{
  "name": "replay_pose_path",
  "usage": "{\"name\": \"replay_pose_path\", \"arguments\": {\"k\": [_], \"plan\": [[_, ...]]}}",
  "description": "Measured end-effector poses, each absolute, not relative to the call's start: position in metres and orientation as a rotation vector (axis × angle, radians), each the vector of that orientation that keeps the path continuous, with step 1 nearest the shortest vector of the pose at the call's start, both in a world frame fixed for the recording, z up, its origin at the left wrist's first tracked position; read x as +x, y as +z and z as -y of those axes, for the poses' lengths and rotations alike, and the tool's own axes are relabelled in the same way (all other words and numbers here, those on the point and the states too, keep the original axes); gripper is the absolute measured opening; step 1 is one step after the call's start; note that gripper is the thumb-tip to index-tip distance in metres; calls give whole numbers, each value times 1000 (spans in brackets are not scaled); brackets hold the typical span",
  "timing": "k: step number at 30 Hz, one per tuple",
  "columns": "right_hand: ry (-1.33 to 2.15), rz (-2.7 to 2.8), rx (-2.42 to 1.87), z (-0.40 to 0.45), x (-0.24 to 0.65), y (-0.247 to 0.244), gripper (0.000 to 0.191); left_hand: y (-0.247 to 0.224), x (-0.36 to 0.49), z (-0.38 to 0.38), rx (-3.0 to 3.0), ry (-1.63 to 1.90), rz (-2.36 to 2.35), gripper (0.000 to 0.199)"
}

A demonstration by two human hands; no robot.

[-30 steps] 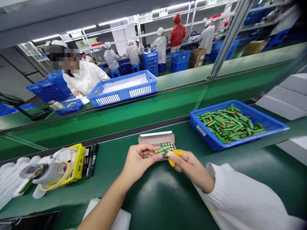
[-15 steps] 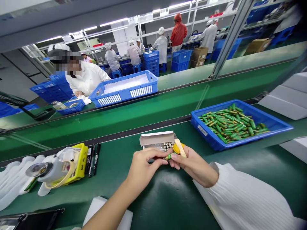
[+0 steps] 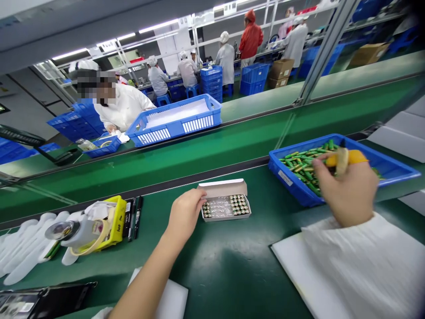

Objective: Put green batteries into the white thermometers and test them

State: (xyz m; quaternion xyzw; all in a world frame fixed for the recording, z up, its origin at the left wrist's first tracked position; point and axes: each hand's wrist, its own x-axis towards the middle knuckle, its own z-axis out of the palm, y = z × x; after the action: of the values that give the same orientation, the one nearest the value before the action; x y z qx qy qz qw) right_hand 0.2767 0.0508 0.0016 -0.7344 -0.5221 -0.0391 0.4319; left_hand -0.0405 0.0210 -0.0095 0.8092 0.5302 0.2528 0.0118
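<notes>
A small white carton (image 3: 227, 217) lies with its lid raised. Round metal battery ends (image 3: 239, 205) stand in its right and left ends, with clear plastic (image 3: 221, 206) between. My left hand (image 3: 186, 210) pinches the carton's upper left corner. To the right, my right hand (image 3: 348, 190) reaches over a blue bin (image 3: 305, 199) heaped with green batteries (image 3: 300, 161). Its fingers are bent, and a yellow piece (image 3: 357, 156) and a cream piece (image 3: 341, 162) show at them. Whether these are held or worn I cannot tell. The fingertips are partly hidden and blurred.
A yellow basket (image 3: 117, 221) with a bottle stands left, beside black pens (image 3: 135, 219). White boards (image 3: 285, 261) lie at the front. Behind the green divider (image 3: 249, 148) are a blue crate (image 3: 179, 126) and a co-worker in white (image 3: 122, 104).
My hands have parted from over the front of the carton, where a green battery was between their fingers. My right hand moved right to the bin; my left took the carton's corner.
</notes>
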Motion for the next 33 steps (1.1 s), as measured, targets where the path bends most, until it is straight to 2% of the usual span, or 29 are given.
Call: {"name": "replay_pose_path", "arguments": {"k": [5,11,15,17,25,29,33], "plan": [[-3,1405,-1967,-56,299,-6,25,-19,-38,-25,2670,566,-1652,14],[7,1475,-1698,-41,270,-4,38,-7,-38,-26,2716,352,-1625,24],[51,1557,-1519,-29,250,-7,41,-4,-37,-26,2694,216,-1649,10],[170,1634,-1391,-22,237,-10,40,-7,-36,-26,2668,198,-1626,10],[807,1988,-858,-2,188,-27,18,-8,-37,-25,2204,574,-1727,8],[993,1939,-908,-1,183,-32,23,4,-40,-25,1870,795,-1731,10],[1156,1827,-976,2,182,-32,31,7,-31,-21,1390,1101,-1420,29]]}}
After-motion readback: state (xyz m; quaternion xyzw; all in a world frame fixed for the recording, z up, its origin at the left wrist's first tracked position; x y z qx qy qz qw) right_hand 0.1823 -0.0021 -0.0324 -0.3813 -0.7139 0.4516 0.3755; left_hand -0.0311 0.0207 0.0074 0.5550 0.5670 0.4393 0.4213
